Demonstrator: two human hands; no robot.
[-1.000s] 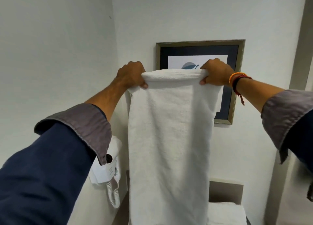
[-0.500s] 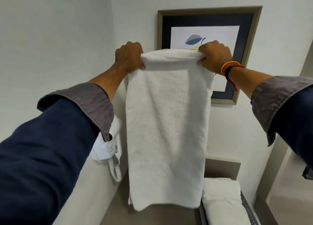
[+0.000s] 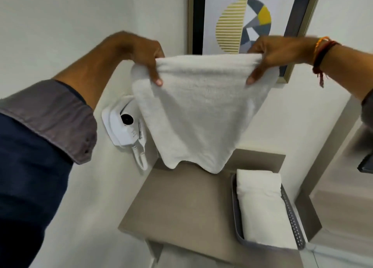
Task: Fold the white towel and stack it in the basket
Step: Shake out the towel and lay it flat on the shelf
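Observation:
The white towel (image 3: 199, 110) hangs in the air, folded over at its top edge, its bottom hem just above the beige shelf (image 3: 177, 205). My left hand (image 3: 141, 53) pinches the top left corner and my right hand (image 3: 276, 53) pinches the top right corner, thumbs in front. Below and to the right, the grey perforated basket (image 3: 292, 221) sits on the shelf with a folded white towel (image 3: 262, 205) inside it.
A white wall-mounted hair dryer (image 3: 125, 126) with a coiled cord hangs on the left wall beside the shelf. A framed abstract picture (image 3: 246, 19) is on the back wall behind the towel. A dark object (image 3: 365, 162) shows at the right edge.
My view has tilted down and moved closer. Both hands have lowered the towel toward the shelf, and it now hangs shorter, its lower end drawn in narrower.

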